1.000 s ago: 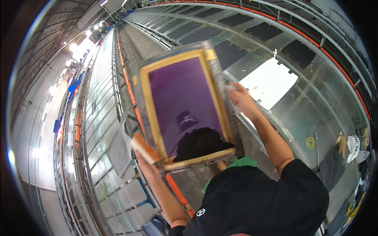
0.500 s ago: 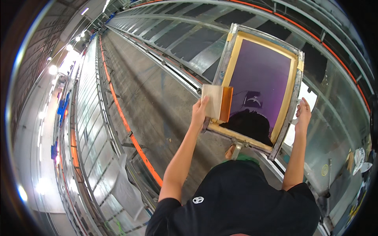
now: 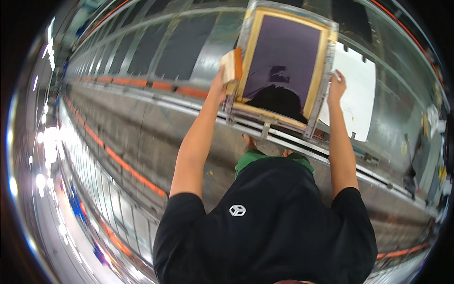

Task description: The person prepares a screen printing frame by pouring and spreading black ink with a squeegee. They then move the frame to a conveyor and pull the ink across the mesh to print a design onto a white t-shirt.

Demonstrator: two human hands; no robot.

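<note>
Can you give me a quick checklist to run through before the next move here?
1. Wooden block held: ok, gripped by the left hand.
2. Right hand gripping the frame: cannot tell; it is at the frame's right side.
3. Frame resting on the table: cannot tell.
4. Dark purple mesh clear of the block: ok.
5. White sheet fully visible: not ok, the right forearm crosses it.

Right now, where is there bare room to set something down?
Bare tabletop shows right of the white sheet; a narrower strip lies between a dark panel and the squeegee. Crowded: around the framed screen, left hand and right hand.
</note>
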